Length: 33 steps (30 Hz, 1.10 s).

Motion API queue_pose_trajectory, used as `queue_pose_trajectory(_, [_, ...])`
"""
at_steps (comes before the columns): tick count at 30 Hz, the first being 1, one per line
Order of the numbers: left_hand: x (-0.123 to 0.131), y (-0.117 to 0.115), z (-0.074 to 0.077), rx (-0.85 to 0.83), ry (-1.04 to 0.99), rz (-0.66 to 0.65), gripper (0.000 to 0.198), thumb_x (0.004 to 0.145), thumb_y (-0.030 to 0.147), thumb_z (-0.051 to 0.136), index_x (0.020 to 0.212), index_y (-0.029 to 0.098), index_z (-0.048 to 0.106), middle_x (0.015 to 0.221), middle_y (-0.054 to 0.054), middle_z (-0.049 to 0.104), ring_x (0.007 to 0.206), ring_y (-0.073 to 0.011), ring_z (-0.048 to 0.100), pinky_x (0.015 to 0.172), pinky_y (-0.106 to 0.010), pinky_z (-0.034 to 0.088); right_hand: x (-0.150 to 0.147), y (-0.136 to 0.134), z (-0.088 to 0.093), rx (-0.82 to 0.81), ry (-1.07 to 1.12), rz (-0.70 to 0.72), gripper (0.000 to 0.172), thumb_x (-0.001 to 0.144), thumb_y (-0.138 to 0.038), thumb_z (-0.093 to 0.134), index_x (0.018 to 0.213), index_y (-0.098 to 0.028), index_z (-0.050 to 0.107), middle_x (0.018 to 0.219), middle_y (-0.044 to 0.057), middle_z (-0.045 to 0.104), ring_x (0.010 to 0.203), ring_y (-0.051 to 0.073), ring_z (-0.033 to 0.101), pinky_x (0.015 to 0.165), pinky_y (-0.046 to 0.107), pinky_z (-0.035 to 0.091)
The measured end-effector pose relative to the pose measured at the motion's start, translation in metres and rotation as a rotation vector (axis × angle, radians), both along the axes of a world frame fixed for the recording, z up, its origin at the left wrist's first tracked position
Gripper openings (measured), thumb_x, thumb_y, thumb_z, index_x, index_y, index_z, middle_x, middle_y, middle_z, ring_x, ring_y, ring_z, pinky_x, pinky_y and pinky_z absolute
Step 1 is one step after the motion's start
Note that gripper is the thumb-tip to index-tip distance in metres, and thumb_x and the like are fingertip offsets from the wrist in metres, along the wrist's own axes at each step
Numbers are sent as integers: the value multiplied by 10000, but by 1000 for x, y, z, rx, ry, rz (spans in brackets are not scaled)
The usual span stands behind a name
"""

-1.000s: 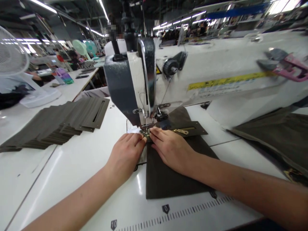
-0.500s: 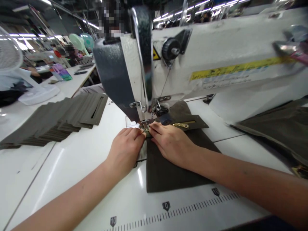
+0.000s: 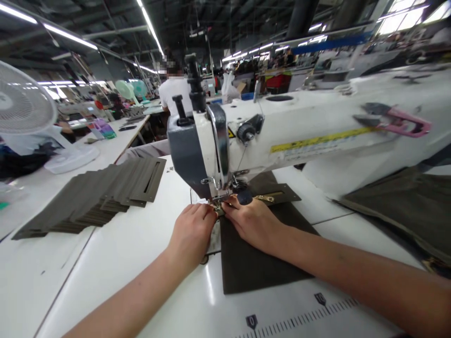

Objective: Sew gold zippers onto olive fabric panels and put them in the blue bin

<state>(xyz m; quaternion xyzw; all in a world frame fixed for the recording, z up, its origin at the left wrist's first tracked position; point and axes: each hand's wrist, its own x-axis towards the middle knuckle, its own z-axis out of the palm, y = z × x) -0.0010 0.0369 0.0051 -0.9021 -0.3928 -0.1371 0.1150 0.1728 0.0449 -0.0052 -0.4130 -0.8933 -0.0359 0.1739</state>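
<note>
My hands work under the presser foot (image 3: pixel 219 200) of a white industrial sewing machine (image 3: pixel 299 123). My left hand (image 3: pixel 192 232) pinches the end of a metal zipper (image 3: pixel 269 198) at the foot. My right hand (image 3: pixel 251 223) presses its fingertips on a slotted olive fabric piece (image 3: pixel 285 193), with the zipper lying in the slot. Under that piece lies a larger dark olive fabric panel (image 3: pixel 260 263). My fingers hide the needle area.
A stack of slotted olive pieces (image 3: pixel 102 197) lies left of the machine on the white table (image 3: pixel 105 281). A heap of olive fabric (image 3: pixel 398 206) lies right. A white fan (image 3: pixel 24 103) stands at left. A co-worker in a white shirt (image 3: pixel 174 94) stands beyond the machine.
The view has tilted upward, so the machine sits lower and more of the hall shows. Both hands stay at the presser foot on the zipper and fabric.
</note>
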Motion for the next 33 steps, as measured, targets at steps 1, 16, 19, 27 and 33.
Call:
queue_pose_trajectory(1, [-1, 1, 0, 1, -1, -2, 149, 783, 54, 468, 823, 107, 602, 815, -99, 613, 762, -233, 577, 703, -367, 492, 0, 0, 0, -6, -1, 7, 240, 816, -58, 450, 972, -122, 621, 1020, 109, 611, 902, 208, 547, 778, 313, 444])
queue_pose_trajectory(16, [-3, 4, -1, -2, -24, -17, 141, 811, 66, 467, 850, 119, 592, 838, -94, 617, 795, -213, 587, 726, -354, 495, -2, 2, 0, 8, 41, 34, 239, 811, -55, 434, 937, -120, 627, 987, 117, 608, 898, 216, 543, 814, 334, 442])
queue_pose_trajectory(19, [-3, 4, -1, 15, -35, -23, 153, 807, 60, 458, 842, 124, 592, 830, -90, 618, 785, -208, 589, 722, -350, 502, -2, 2, 0, -6, 58, 39, 234, 815, -54, 429, 935, -114, 621, 961, 115, 610, 919, 212, 541, 832, 328, 431])
queue_pose_trajectory(27, [-5, 5, -3, 74, -75, -51, 176, 771, 21, 454, 810, 124, 592, 785, -86, 621, 736, -214, 587, 677, -357, 516, -4, 4, -7, -1, 77, 51, 241, 811, -58, 402, 916, -121, 610, 932, 116, 612, 870, 212, 547, 823, 329, 412])
queue_pose_trajectory(33, [-7, 9, -10, 78, -149, -39, 151, 806, 57, 467, 810, 138, 594, 831, -82, 639, 757, -215, 601, 689, -358, 515, 2, 9, 3, -43, 121, 51, 180, 818, -117, 455, 896, -144, 615, 903, 84, 629, 843, 194, 562, 784, 299, 428])
